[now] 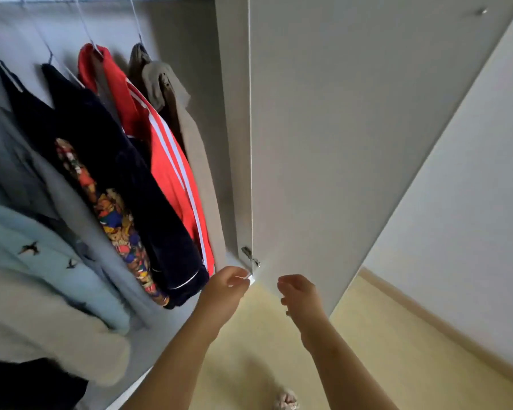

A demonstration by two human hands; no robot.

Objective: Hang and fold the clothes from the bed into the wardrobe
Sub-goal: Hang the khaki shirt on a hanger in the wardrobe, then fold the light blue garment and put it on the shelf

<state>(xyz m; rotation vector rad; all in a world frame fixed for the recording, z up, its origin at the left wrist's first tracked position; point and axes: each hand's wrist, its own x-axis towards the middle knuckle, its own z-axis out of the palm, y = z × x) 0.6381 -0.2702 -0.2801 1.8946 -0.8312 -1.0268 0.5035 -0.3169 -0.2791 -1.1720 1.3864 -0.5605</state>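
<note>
While the clothes (101,128) are hanging in a row inside the open wardrobe (231,113), up and to the left of the fingers, the left hand (228,288) is pinching the lower corner of the wardrobe door (338,143) between its thumb and curled fingers (240,287). A navy garment (160,226) is dangling just left of those fingers, with a red jacket (166,161) and a taupe garment (187,128) hanging above them. Further left, a patterned piece (116,220) and a pale blue top (42,253) are hanging. The right hand (299,294) is hovering just right of that corner, fingers loosely curled and holding nothing. A metal hinge (249,255) is sitting just above the left fingertips, and yellow floor (264,350) is showing below both hands.
</note>
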